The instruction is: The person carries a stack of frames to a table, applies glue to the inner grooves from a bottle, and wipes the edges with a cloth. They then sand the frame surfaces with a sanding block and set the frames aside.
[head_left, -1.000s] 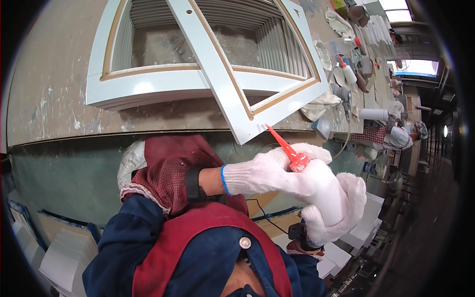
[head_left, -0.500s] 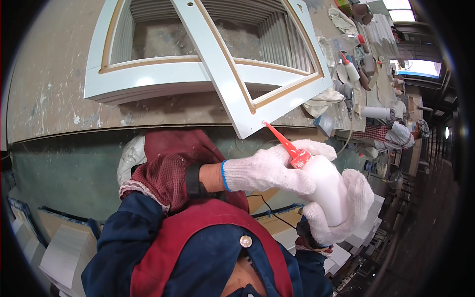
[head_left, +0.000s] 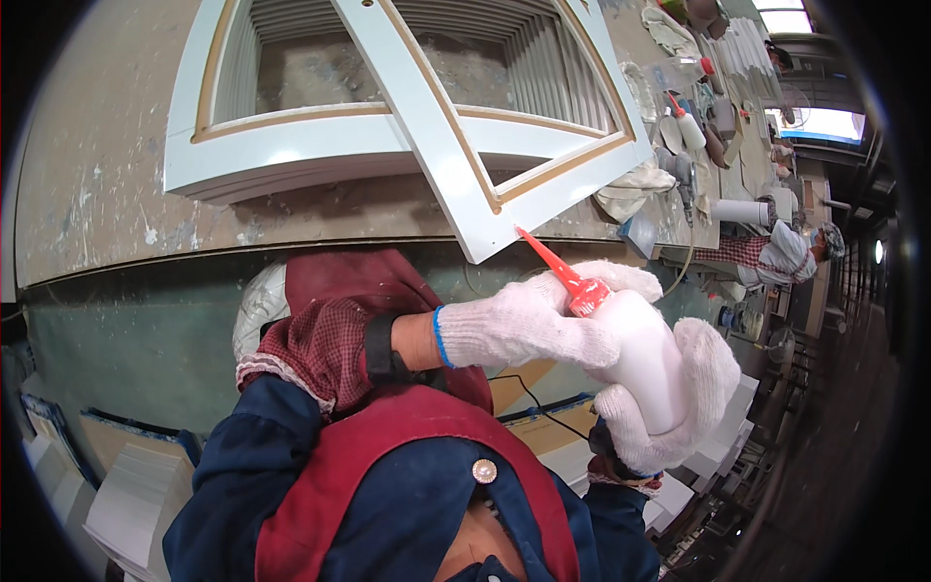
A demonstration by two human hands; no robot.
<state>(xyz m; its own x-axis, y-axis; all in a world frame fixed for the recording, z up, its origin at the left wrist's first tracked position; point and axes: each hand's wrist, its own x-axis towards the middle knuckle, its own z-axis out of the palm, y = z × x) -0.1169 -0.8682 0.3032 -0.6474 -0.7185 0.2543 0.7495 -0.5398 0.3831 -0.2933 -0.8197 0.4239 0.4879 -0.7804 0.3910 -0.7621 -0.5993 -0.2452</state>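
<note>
A white squeeze bottle (head_left: 638, 361) with a long red nozzle (head_left: 555, 262) is gripped by both gloved hands. My left hand (head_left: 529, 325) wraps the neck end just below the red cap, fingers closed. My right hand (head_left: 693, 403) curls round the bottle's base end. The bottle is tilted, and the nozzle tip meets the corner of a white frame (head_left: 477, 218), near a small hole. This frame has a tan inner groove and lies askew on a stack of similar white frames (head_left: 291, 160), its corner jutting past the table edge.
The paint-spotted worktable (head_left: 87, 213) bears the stack. To its right lie rags (head_left: 635, 189), a second white bottle with a red tip (head_left: 690, 129), a clear plastic bottle and tools. A person in a checked apron (head_left: 790, 254) stands farther right. White panels (head_left: 136, 504) stand at lower left.
Hardly anything differs. The nozzle tip stays at the frame's corner, and both hands keep their hold on the bottle. The view has shifted slightly.
</note>
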